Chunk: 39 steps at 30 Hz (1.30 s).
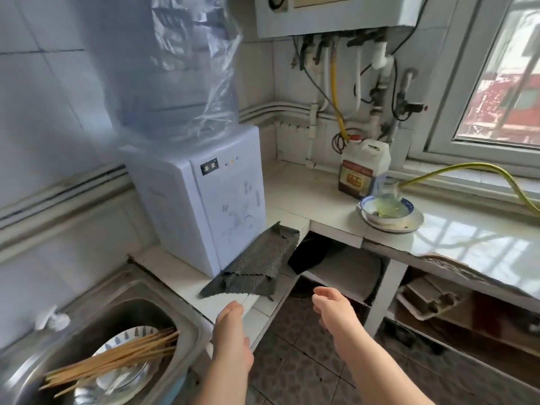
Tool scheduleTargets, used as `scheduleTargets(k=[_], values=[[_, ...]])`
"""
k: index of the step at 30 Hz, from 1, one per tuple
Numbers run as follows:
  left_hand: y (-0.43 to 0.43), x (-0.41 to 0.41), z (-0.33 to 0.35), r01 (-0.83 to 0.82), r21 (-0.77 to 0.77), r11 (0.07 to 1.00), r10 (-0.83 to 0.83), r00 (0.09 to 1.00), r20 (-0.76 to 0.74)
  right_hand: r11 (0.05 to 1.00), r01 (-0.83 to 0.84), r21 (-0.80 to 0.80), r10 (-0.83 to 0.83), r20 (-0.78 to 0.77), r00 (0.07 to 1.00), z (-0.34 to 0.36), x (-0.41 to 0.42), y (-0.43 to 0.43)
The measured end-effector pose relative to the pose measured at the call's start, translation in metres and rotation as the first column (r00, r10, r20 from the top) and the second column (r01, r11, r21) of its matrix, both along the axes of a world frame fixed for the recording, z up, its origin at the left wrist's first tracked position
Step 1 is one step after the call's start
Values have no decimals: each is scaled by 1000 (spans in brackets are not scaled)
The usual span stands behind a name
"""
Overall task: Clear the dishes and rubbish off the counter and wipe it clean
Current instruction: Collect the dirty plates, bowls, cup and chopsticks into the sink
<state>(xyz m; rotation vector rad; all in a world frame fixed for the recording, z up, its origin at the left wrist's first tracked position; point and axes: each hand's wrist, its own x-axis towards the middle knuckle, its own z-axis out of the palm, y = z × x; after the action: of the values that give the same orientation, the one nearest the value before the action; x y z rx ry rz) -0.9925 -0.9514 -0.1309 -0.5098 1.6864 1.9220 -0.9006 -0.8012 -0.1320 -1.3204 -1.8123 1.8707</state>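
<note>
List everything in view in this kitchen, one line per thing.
water dispenser: one, white, on the counter, left
bottle: one, bluish under clear plastic, atop the dispenser
cloth: one, dark grey, counter edge by the dispenser
sink: one, steel, lower left
sink plate: one, white and blue, in the sink
sticks: a bundle, tan, across the sink plate
tissue: one, white, at the sink's back edge
counter plate: one, white, right counter
bowl: one, blue and white, on the counter plate
jug: one, white with red cap, behind the bowl
hose: one, yellow, far right
left hand: one, open, near the cloth
right hand: one, open, right of the left hand
</note>
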Motion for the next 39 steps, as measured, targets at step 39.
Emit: scheduleTargets(k=[39], values=[[454, 216, 28, 647, 66, 759, -649, 760, 17, 812, 581, -58, -584, -53, 810, 1, 272, 364]])
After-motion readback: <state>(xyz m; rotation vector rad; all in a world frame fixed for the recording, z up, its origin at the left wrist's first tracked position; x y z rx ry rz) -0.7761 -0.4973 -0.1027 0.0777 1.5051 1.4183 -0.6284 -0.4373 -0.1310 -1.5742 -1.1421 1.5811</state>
